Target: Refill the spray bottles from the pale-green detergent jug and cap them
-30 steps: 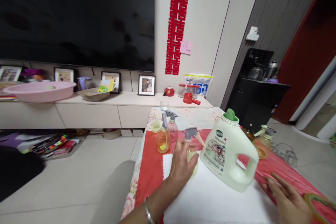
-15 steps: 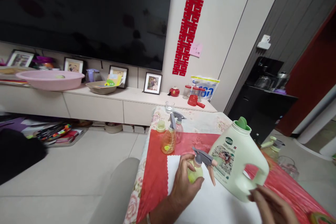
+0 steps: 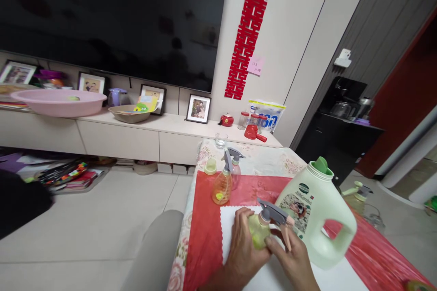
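1. Sprayer (image 3: pixel 259 233) between left hand (image 3: pixel 241 248) and right hand (image 3: pixel 294 257), over the sheet (image 3: pixel 336 277).
2. Jug (image 3: pixel 317 218) on the sheet, right of it.
3. Second sprayer (image 3: pixel 221 188) behind, leftward.
4. Cap (image 3: pixel 210 166) behind that, leftward.
5. Glass (image 3: pixel 221 140) farther back.

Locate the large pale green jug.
In the head view, the jug stands right of centre, just right of the yellow spray bottle, which the left hand grips and the right hand touches.

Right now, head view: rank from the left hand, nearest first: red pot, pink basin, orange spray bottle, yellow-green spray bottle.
1. Yellow-green spray bottle: in the left hand.
2. Orange spray bottle: on the red cloth, beyond.
3. Red pot: on the cabinet, farther back.
4. Pink basin: same cabinet, far left.
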`<state>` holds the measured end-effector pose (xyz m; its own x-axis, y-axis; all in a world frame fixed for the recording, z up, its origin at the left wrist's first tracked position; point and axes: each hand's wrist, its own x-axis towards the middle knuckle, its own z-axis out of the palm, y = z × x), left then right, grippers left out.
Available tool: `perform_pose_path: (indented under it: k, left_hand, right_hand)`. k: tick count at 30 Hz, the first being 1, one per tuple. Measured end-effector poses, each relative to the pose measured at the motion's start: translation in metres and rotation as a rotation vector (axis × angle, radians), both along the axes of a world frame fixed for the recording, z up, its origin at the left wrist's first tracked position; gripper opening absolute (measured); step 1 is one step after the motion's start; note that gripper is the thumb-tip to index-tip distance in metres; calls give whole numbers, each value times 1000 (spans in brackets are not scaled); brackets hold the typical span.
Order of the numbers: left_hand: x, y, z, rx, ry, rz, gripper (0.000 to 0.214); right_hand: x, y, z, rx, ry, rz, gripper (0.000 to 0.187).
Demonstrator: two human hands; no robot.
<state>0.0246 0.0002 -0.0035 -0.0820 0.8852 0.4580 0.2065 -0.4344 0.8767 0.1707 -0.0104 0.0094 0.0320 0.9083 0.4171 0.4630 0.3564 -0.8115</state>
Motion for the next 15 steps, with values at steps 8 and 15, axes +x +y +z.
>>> perform_pose_path:
  k: [8,15]
  left_hand:
    - [-2,-4,11,-144,-59,-112,51]
    - [-11,-4,19,-246,-133,-325,58]
  right_hand:
    - [-14,3,2,107,-6,-107,40]
    - [-4,6,15,17,115,39,44]
